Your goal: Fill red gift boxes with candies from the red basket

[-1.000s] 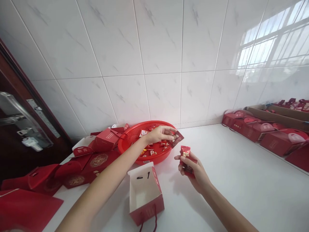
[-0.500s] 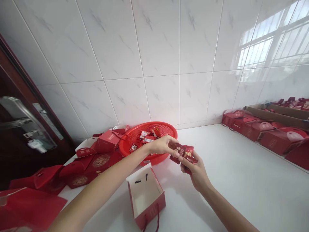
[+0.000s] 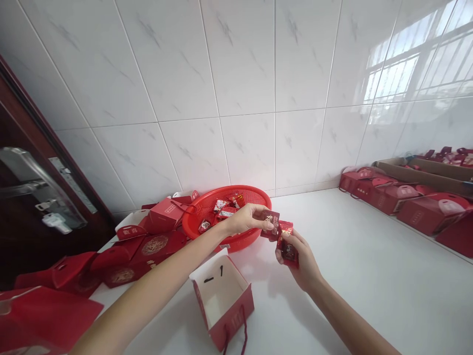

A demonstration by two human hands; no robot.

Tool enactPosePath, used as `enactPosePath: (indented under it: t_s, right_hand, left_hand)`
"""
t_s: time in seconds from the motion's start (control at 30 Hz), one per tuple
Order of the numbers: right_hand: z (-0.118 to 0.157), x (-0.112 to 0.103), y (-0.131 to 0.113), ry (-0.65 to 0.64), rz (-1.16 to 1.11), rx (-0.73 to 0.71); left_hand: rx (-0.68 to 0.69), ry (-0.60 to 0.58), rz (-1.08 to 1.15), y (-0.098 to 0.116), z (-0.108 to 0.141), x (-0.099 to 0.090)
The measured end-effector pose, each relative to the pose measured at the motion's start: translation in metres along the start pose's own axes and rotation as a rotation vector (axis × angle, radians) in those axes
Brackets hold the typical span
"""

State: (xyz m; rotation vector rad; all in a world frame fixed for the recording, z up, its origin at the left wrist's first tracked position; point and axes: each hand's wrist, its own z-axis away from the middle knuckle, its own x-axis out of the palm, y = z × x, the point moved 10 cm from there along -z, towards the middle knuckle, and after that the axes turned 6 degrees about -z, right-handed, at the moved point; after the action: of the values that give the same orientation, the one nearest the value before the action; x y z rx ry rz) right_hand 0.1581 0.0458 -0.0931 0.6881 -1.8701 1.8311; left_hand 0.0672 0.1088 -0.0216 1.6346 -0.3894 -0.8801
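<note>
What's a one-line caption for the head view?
Left hand and right hand hold red candy packets above a white table, beside an open gift box.

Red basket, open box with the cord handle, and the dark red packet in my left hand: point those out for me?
Red basket (image 3: 242, 243): head view, outside of its near wall.
Open box (image 3: 233, 321): head view, its outer wall on the cord side.
Dark red packet (image 3: 274, 218): head view, upper printed face.

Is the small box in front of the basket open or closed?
Open: the small box shows its pale inside from above.
</note>
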Motion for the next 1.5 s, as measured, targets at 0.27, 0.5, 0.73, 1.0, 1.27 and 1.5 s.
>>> enactPosePath:
  t_s: [0.27, 0.5, 0.73, 1.0, 1.27, 1.5]
  right_hand:
    - [-0.002, -0.001, 0.004, -0.016, -0.030, 0.023]
    - [-0.001, -0.002, 0.006, -0.005, 0.048, 0.049]
    - [0.000, -0.004, 0.007, -0.001, -0.017, 0.095]
    - [-0.002, -0.007, 0.015, 0.005, -0.038, 0.132]
    - [-0.004, -0.016, 0.020, 0.035, -0.002, 0.137]
    - [-0.003, -0.012, 0.020, 0.025, 0.012, 0.143]
  left_hand:
    - [-0.029, -0.065, -0.099, -0.005, 0.004, 0.008]
    - [-0.050, -0.078, -0.204, -0.001, 0.005, 0.011]
    - [-0.106, 0.287, -0.296, -0.021, -0.013, -0.084]
    - [-0.266, 0.181, -0.700, -0.086, -0.044, -0.111]
    - [-0.283, -0.041, -0.931, -0.116, -0.059, -0.079]
    - [-0.319, -0.100, -1.025, -0.124, -0.056, -0.078]
